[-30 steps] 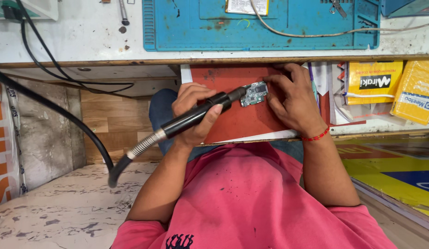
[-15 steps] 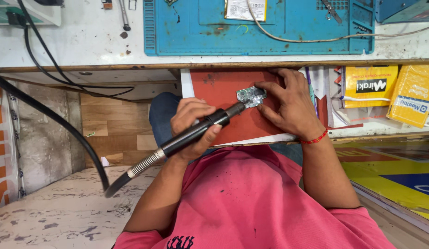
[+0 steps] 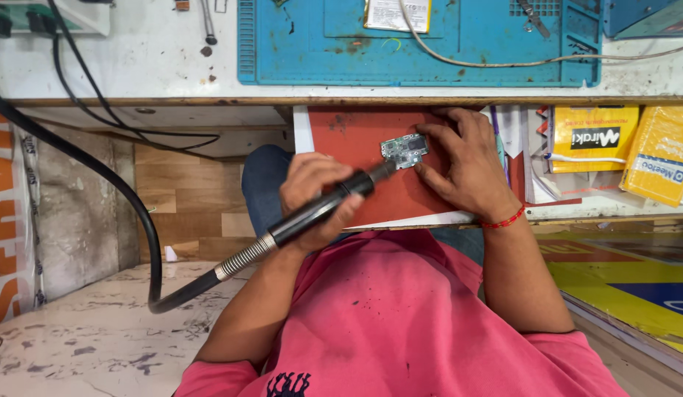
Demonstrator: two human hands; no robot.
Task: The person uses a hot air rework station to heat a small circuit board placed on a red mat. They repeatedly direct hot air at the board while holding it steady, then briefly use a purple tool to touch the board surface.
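My left hand (image 3: 315, 190) grips a black hot-air wand (image 3: 323, 209) whose metal nozzle points at a small green circuit board (image 3: 404, 150). The board lies on a red pad (image 3: 349, 140) on a pulled-out shelf under the bench. My right hand (image 3: 466, 165) rests on the pad, with its fingertips pressing the board's right edge. A thick black hose (image 3: 121, 191) runs from the wand's back end down and off to the left.
Above lies a white bench top (image 3: 135, 66) with a blue work mat (image 3: 422, 44), cables and a few tools. Yellow packets (image 3: 620, 143) sit in the shelf at right. A marble floor (image 3: 84, 338) and wooden panel show at left.
The view has shifted slightly. My left hand and the wand have slid a little down and left, with the nozzle still at the board. My right hand stays on the board.
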